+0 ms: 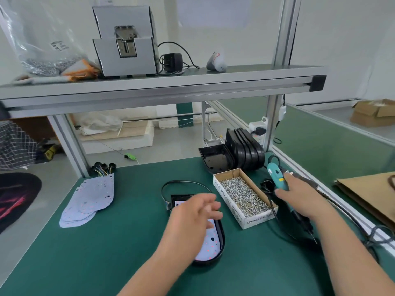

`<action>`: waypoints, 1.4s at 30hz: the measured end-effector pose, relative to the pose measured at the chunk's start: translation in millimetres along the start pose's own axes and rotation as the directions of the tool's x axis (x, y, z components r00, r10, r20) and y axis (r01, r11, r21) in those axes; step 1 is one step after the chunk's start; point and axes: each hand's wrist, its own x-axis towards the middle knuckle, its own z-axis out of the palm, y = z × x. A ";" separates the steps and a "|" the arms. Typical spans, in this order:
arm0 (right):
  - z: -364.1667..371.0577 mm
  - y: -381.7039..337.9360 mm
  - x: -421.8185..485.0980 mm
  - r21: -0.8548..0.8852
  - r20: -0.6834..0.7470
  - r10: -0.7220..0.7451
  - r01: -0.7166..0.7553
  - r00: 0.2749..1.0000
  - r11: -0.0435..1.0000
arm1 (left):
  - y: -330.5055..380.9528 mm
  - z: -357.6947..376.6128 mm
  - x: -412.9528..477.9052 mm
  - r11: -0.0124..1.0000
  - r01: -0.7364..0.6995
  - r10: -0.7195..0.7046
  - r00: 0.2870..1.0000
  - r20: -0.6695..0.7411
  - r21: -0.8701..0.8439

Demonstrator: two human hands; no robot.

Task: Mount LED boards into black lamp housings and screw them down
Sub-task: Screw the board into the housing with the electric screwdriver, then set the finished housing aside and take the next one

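White LED board [210,246] seated inside black housing [222,234] — lying flat.

Reference: screw box [229,201].

- Left of the box, the left hand [192,216] is motion-blurred, so its fingertips are indistinct. It covers most of the LED board [210,246] and the near wall of the housing [222,238].
- Right of the box, the right hand [299,197] lies over the screwdriver [275,174] and hides its midsection. Whether the fingers wrap the tool cannot be determined.
- Inside the box, the screws are too small to tell apart.
- Behind the box, the number of stacked housings [245,150] cannot be counted.
- Far right of the box, the paper bag [367,193] is cut by the frame edge.
- Far left of the box, a dark object [15,197] is cropped and cannot be identified.
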 end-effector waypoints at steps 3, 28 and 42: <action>1.9 -4.2 -0.8 -0.060 -0.007 -0.010 0.010 1.000 0.998 | 6.3 27.6 7.0 0.997 0.007 -0.014 0.996 0.091 0.082; 17.7 -49.9 -25.0 0.102 -0.414 -0.287 0.357 0.864 0.928 | -15.2 5.6 61.6 0.482 0.050 0.165 0.975 -0.147 0.875; 104.2 -112.3 -62.5 0.089 0.108 -0.607 0.600 0.787 0.795 | -57.7 -30.3 48.2 0.859 0.134 -0.355 0.851 -0.387 -0.494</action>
